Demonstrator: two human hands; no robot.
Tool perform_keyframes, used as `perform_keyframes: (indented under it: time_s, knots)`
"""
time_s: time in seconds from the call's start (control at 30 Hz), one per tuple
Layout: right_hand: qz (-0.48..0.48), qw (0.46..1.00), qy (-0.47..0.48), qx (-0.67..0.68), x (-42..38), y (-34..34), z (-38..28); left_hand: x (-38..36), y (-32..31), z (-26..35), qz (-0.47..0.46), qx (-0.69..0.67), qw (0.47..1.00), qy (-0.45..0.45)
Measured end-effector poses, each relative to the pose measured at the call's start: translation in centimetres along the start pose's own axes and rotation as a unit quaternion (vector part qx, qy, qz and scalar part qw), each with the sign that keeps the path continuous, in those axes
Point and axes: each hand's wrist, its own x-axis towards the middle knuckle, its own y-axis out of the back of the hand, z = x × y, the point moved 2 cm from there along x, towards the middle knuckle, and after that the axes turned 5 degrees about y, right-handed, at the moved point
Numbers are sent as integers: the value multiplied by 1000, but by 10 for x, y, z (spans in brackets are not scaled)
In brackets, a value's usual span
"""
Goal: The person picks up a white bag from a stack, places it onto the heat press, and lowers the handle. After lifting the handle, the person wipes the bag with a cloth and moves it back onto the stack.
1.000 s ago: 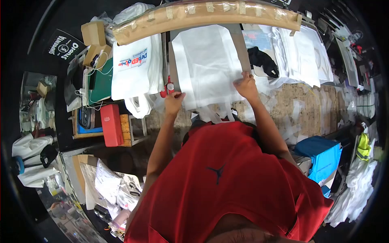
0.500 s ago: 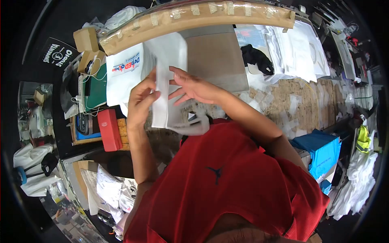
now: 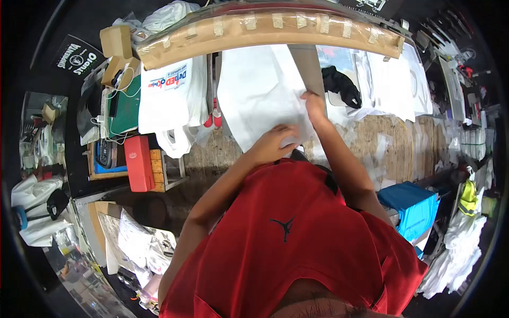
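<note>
1. White bag (image 3: 257, 90): plain, unprinted, soft fabric with light creases. It lies flat on the brown board (image 3: 307, 66), just right of the printed white bag (image 3: 172, 93).
2. Long axis runs near to far. The far edge tucks under the taped cardboard roll (image 3: 265, 26); the near end narrows toward the person.
3. Left hand (image 3: 273, 143): fingers spread, pressing flat on the bag's near end.
4. Right hand (image 3: 314, 106): fingers curled, pinching the bag's right edge.

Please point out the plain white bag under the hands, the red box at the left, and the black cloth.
plain white bag (image 3: 254, 90), head view, flat middle.
red box (image 3: 140, 162), head view, top face.
black cloth (image 3: 342, 86), head view, its middle.
</note>
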Motion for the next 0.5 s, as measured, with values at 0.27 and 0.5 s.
perform_keyframes:
  time_s: [0.27,0.5]
  knots:
    - [-1,997,-36,-72,27,39,25,-111,-2,-114,-248,-8,887,389]
    - [44,994,14,-94,34,25,39,-113,18,-125,216,-387,787,430]
